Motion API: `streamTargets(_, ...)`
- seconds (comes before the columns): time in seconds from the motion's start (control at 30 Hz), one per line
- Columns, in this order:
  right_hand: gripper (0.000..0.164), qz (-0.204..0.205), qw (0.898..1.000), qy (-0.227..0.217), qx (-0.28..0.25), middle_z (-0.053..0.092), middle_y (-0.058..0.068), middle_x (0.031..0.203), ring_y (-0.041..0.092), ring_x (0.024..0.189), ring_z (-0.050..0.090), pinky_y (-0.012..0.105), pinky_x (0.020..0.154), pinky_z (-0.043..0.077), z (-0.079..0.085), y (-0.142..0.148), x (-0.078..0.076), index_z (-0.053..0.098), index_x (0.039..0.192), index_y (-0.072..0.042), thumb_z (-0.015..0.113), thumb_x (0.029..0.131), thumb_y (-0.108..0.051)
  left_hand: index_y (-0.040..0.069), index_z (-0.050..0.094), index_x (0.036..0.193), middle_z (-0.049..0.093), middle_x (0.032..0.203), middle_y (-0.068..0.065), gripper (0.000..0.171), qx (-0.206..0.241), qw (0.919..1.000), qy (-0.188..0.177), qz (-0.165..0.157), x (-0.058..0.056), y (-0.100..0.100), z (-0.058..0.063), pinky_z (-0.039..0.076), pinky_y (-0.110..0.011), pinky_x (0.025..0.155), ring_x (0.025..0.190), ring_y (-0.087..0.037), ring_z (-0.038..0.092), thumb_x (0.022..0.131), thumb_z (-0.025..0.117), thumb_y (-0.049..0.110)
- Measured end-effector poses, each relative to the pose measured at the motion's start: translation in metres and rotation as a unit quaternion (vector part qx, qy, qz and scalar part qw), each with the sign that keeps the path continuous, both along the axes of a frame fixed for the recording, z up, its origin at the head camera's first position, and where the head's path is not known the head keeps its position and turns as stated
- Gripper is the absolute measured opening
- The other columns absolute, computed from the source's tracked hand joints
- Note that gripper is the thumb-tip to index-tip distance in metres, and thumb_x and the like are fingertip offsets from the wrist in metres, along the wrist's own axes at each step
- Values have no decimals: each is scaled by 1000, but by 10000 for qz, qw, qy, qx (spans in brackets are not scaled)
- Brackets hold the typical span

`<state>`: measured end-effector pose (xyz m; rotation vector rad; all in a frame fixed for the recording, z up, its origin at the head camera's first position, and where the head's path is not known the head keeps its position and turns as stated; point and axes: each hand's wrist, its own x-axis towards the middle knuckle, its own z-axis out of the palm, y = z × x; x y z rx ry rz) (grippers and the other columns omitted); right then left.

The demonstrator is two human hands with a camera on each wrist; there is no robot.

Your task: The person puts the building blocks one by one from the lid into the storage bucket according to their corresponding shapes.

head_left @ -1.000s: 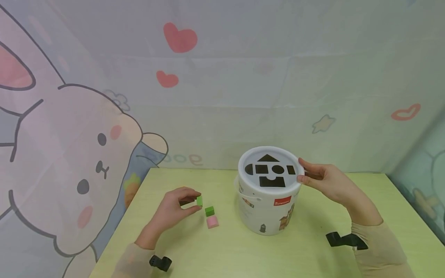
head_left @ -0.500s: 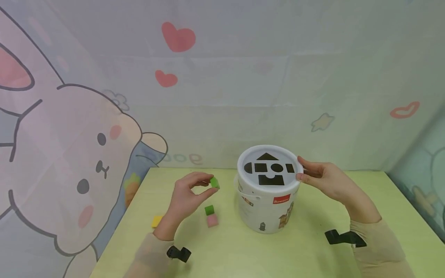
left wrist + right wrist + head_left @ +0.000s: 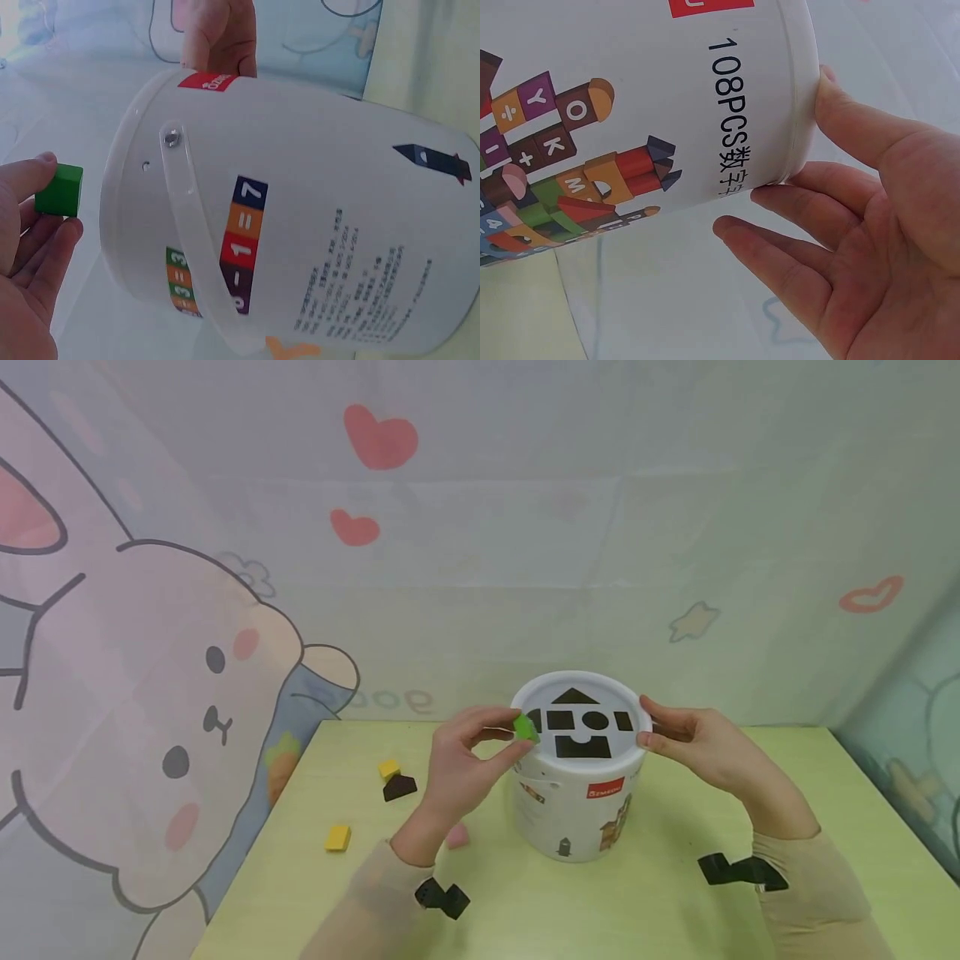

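My left hand (image 3: 467, 768) pinches a small green block (image 3: 525, 727) between thumb and fingertips, over the left edge of the lid. In the left wrist view the green block (image 3: 58, 190) shows flat faces and stands a little apart from the white bucket (image 3: 300, 195). The bucket's lid (image 3: 536, 695) has several dark cut-outs: a triangle, a half circle, a square, a circle, a rectangle and a notched bridge shape. My right hand (image 3: 708, 752) holds the lid's right rim, thumb and fingers on it; in the right wrist view some fingers (image 3: 780, 262) extend past the bucket.
A pink block (image 3: 457, 835) lies left of the bucket, partly behind my left wrist. Farther left are a yellow block (image 3: 338, 838), another yellow block (image 3: 389, 769) and a dark brown block (image 3: 400, 787). The table (image 3: 570, 910) meets a printed cloth backdrop behind.
My left hand has carried the green block right and up to the lid's edge. This uncovered the yellow and brown blocks and hid another green block. My right hand stays on the rim.
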<state>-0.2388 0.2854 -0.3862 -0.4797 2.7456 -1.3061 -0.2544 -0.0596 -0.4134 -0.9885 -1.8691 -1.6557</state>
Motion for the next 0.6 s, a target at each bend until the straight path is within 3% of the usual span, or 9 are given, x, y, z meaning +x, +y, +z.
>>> streamTargets(0.13,76,-12,10000,-56,-63,55,22,153,45,142,52,66,111,44,-1,-1,0,36,165,-3,70,106,-38,0,78,119,76,112,-12,37,3,9998,-24,-195,1,18,6,64,-40,88,99,-26,76,84,90,-5)
streamTargets(0.4,75,-43,10000,-31,-69,56,23,152,45,140,54,66,110,44,-1,-1,2,36,165,-4,69,107,-37,-1,77,120,75,116,-12,34,-378,9961,-527,-591,2,50,19,62,-36,93,104,-20,76,88,87,-2)
streamTargets(0.6,74,-24,9999,-51,-113,55,23,152,45,140,54,67,111,44,0,-2,3,35,166,-4,68,108,-37,2,77,124,74,119,-9,33,-866,9911,-911,-431,1,69,27,61,-29,92,106,-16,75,92,86,7)
